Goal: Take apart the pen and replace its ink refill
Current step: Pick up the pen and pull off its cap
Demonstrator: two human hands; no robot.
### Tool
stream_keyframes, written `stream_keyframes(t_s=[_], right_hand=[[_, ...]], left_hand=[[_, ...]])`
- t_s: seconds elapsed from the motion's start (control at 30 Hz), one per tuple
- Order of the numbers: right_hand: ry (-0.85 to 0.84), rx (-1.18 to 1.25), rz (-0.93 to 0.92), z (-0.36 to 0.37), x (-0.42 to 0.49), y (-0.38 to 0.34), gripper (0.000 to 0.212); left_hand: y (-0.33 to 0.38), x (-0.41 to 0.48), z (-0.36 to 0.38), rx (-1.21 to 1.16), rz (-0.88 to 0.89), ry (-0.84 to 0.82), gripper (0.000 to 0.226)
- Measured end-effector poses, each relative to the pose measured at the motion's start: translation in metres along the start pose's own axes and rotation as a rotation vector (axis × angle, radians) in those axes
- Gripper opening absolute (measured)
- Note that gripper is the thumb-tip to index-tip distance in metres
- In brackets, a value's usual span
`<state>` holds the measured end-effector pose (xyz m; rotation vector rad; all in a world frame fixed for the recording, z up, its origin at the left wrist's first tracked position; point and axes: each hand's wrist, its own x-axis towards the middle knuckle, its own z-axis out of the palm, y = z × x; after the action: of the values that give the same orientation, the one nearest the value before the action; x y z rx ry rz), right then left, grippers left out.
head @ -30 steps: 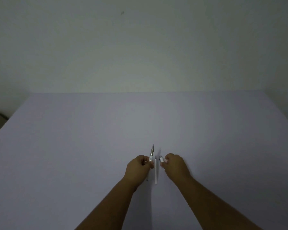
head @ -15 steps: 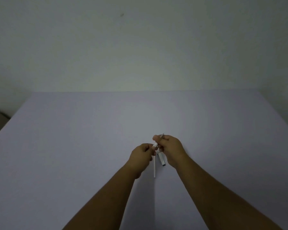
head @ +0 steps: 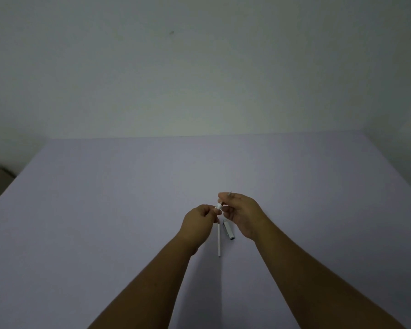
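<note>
A: Which step is shown?

B: Disassembly, I judge. The left hand (head: 201, 216) and right hand (head: 241, 211) each have their grip clamped on one end of the pen section (head: 219, 206), held above the counter (head: 105, 210) near its front middle.

A: Next?

B: Probably a twist and pull apart. The white refill (head: 219, 241) and cap (head: 228, 230) lie just below the hands; nothing obstructs.

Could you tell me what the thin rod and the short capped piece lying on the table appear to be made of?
The thin rod looks like matte white plastic: uniform, no glint. The short capped piece looks like white plastic with a dark end, perhaps with metal trim; too small to confirm. The table seems matte lavender.
</note>
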<state>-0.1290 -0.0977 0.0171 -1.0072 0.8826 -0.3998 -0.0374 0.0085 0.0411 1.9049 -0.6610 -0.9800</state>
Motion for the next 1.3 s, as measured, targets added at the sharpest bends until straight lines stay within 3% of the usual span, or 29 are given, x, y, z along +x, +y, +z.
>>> stream_keyframes(t_s=[0.1,0.27,0.37,0.53,0.67,0.8,0.87,0.97,1.07,1.3], right_hand=[[0.079,-0.039,0.005,0.002,0.0,0.0,0.016],[-0.01,0.039,-0.026,-0.001,-0.002,-0.006,0.006],[0.078,-0.039,0.005,0.002,-0.003,-0.006,0.019],[0.008,0.062,-0.038,0.003,-0.004,-0.01,0.007],[0.119,-0.005,0.0,0.006,-0.006,-0.014,0.016],[0.015,0.101,-0.049,0.003,-0.008,-0.015,0.008],[0.025,0.083,-0.041,0.004,-0.008,-0.015,0.003],[0.123,-0.065,0.006,0.006,-0.007,-0.012,0.018],[0.059,0.002,-0.009,0.006,-0.007,-0.012,0.003],[0.149,-0.052,0.026,0.007,-0.007,-0.013,0.015]], left_hand=[[0.001,-0.002,0.002,0.031,0.006,0.015,0.023],[0.004,-0.003,0.001,0.043,0.008,0.042,0.023],[0.006,-0.003,0.002,0.051,0.019,0.042,0.023],[0.006,-0.003,0.003,0.046,0.015,0.062,0.02],[0.007,-0.004,0.005,0.054,0.026,0.047,0.019],[0.007,-0.006,0.004,0.048,0.023,0.053,0.02],[0.007,-0.006,0.004,0.057,0.025,0.057,0.021],[0.006,-0.007,0.004,0.07,0.029,0.051,0.02],[0.005,-0.006,0.004,0.081,0.025,0.062,0.022],[0.006,-0.005,0.008,0.092,0.028,0.062,0.022]])
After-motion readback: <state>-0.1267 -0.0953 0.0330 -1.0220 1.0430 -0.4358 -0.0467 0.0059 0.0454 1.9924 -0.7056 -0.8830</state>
